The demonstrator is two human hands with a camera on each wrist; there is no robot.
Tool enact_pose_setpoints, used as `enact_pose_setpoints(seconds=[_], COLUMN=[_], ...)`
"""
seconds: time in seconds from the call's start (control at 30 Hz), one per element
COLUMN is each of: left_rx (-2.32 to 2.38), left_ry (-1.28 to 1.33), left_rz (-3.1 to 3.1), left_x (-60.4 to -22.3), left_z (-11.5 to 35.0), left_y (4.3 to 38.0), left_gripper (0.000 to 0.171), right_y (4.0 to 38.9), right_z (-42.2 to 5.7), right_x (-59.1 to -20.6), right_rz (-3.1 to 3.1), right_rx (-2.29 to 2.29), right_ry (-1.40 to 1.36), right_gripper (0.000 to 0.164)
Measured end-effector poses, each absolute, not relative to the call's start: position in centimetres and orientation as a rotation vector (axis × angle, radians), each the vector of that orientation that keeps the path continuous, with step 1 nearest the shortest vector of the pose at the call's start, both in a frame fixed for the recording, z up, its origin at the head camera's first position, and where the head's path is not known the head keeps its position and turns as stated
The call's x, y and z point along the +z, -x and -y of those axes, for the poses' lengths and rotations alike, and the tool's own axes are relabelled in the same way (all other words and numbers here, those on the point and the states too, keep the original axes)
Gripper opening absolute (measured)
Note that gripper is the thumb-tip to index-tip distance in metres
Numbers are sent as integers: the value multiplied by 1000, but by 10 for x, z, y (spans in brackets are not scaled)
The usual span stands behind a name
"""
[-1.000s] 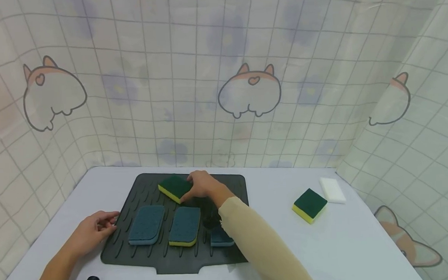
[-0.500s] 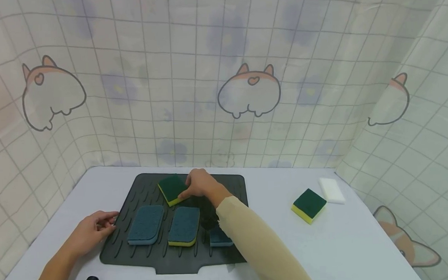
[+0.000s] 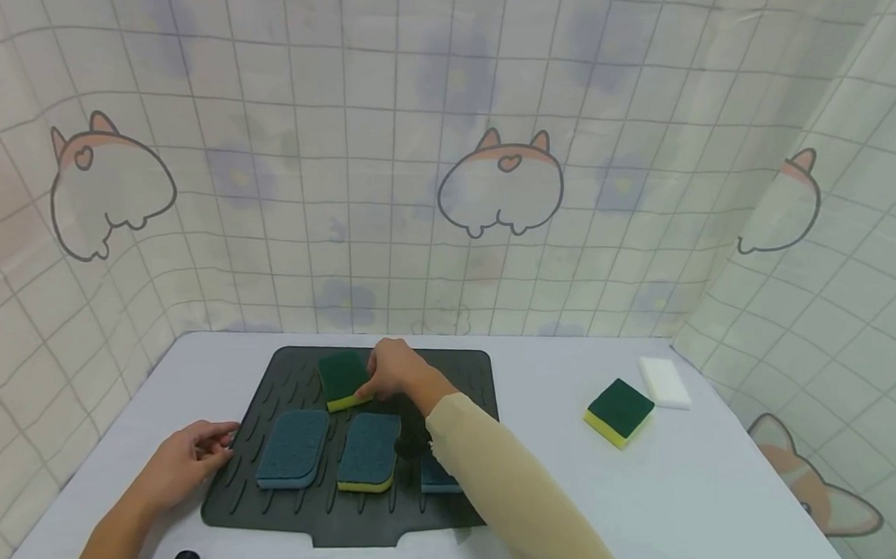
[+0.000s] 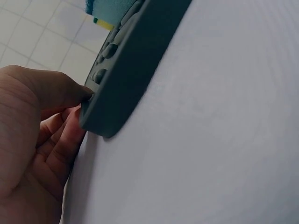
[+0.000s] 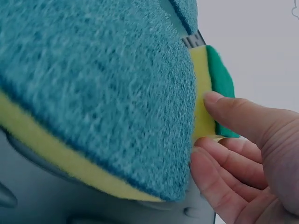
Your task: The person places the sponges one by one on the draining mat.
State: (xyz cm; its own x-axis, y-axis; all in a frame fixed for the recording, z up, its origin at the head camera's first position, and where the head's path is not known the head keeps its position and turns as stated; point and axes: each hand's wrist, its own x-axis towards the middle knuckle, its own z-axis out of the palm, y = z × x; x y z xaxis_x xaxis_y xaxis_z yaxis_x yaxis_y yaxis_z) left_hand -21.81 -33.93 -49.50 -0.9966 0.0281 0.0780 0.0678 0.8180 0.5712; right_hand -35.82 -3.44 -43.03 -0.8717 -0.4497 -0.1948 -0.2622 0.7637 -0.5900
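A green-and-yellow sponge [image 3: 342, 374] lies at the back of the dark ribbed mat [image 3: 458, 367], green side up. My right hand [image 3: 398, 369] holds its near right corner; in the right wrist view the thumb presses the yellow layer of this sponge [image 5: 202, 109], with the other fingers curled at its right side. At the mat's left edge my left hand [image 3: 186, 464] pinches the rim, thumb on top in the left wrist view. Nearer on the mat lie a blue sponge [image 3: 294, 450], a blue-and-yellow sponge [image 3: 369, 446] and another blue sponge [image 3: 436, 478], partly hidden by the right arm.
On the white table [image 3: 544, 425], right of the mat, lie another green-and-yellow sponge [image 3: 620, 409] and a white block [image 3: 664, 382]. A patterned curtain [image 3: 382, 149] stands behind and at both sides.
The held sponge has turned on the mat, from slanting to nearly straight with its yellow edge facing the front. My right hand has shifted slightly left. The left hand has stayed still.
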Motion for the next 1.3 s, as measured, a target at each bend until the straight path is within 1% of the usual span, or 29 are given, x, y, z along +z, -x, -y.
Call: enact_pose_setpoints(seconds=[0.1,0.3,0.77,0.93,1.17,1.23,1.3], left_rx=[-929,-936,-940,-955,-947,-952,-962], left_ry=[76,71,80,74,77,82,87], left_rz=[2933,2931,2925,2932,2930,2928,2925], left_x=[-495,-494,-497,-497,-497,-496,-495], left_z=[339,341,343,343,344,343,343], left_y=[218,218,219,219,218,218,218], left_gripper=[42,42,41,41,41,41,41], right_y=[358,357,348,348,351,354,357], right_z=[36,41,50,50,44,39,34], right_x=[-431,-430,-426,-428,-428,-429,-429], right_rz=[-2608,-2584,-2588,-2581,-2545,-2516,-2491], right_rx=[-869,-861,-739,-701,-632,-665,-715], right_ry=[522,525,655,725,863,869,875], right_gripper=[40,22,20,16,15,12,12])
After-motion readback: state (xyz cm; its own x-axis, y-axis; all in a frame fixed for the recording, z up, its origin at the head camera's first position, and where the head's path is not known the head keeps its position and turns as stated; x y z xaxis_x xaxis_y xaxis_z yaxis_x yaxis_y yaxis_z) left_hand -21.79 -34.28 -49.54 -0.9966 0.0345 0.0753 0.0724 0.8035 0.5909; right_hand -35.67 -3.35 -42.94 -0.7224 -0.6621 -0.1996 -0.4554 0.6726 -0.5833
